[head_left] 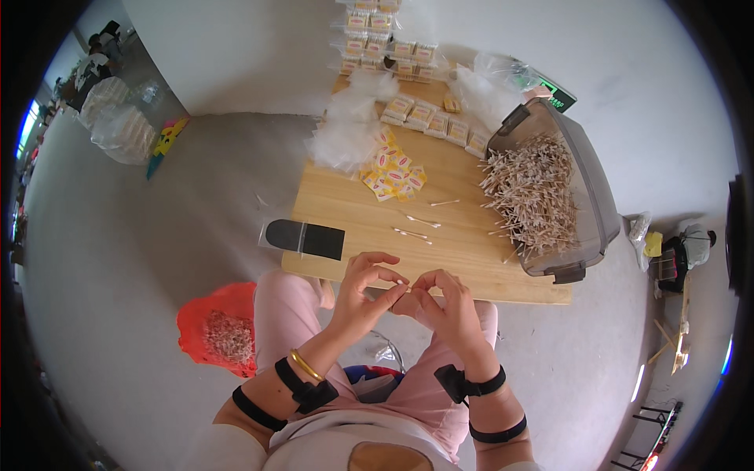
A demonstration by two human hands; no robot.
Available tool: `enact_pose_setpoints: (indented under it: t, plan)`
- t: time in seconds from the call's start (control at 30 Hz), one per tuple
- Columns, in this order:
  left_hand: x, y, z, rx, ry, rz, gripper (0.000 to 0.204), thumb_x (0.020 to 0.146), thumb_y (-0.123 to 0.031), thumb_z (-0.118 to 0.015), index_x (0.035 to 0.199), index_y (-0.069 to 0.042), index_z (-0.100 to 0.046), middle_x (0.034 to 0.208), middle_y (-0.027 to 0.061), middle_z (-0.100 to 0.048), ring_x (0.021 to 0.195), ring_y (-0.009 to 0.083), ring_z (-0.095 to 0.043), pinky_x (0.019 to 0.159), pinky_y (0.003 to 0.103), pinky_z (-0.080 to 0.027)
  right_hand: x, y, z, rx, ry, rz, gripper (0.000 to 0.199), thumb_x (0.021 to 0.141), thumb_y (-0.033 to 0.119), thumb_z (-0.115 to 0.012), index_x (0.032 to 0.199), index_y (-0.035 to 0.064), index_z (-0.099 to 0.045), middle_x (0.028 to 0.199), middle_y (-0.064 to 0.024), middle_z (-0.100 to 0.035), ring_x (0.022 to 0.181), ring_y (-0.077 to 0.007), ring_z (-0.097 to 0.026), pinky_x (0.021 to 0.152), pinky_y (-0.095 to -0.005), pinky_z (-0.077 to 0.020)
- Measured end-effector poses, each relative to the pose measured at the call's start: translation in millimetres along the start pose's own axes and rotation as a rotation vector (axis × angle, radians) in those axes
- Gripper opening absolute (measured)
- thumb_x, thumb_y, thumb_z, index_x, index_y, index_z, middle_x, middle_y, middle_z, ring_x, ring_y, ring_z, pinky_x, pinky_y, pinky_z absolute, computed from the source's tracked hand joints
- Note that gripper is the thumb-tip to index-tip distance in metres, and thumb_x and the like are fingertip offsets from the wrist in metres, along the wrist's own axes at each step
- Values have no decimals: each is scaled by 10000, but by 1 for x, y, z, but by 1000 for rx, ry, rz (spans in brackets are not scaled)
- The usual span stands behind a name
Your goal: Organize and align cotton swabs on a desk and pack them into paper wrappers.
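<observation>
At the table's near edge my hands meet over my lap, both closed in a pinch. Between the fingertips of my left hand [360,297] shows the small white tip of a cotton swab [401,283]. My right hand [452,308] pinches right beside it, its fingertips at the swab's other end, most of which is hidden. Several loose cotton swabs [422,222] lie on the wooden table [345,200] ahead of my hands. To the right, a grey see-through bin [591,169] lies tipped toward me, heaped with cotton swabs [534,196].
Yellow-and-white paper labels [395,173] lie mid-table beside clear plastic bags [345,133]. Packed swab bundles [428,119] line the back, with more stacked behind [369,39]. A black pad [305,239] sits at the left edge. On the floor, a red bag [206,310] holds swabs.
</observation>
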State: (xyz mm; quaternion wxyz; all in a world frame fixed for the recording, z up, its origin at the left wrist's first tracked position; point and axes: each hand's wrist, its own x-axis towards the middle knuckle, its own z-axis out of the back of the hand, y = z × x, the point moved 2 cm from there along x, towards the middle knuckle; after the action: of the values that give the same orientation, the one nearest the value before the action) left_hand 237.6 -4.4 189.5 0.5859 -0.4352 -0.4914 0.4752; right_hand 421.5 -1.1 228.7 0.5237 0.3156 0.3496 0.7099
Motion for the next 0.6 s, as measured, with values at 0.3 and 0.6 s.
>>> enact_pose_setpoints:
  t: [0.3, 0.6]
  plan:
    - [-47, -50, 17, -38, -42, -124, 85, 892, -157, -778, 966, -115, -770, 1245, 65, -619, 1207, 239, -524, 1053, 388, -390, -52, 49, -3, 309, -13, -113, 57, 934, 11, -715, 920, -32, -681, 858, -94, -661, 766, -170, -590, 695, -299, -470]
    - [-81, -67, 19, -125, -49, -172, 93, 895, -139, -770, 978, -96, -767, 1217, 80, -606, 1212, 217, -541, 1053, 374, -395, -88, 56, -9, 430, -58, -84, 68, 916, 25, -742, 935, -20, -693, 899, -79, -656, 793, -158, -594, 704, -287, -461]
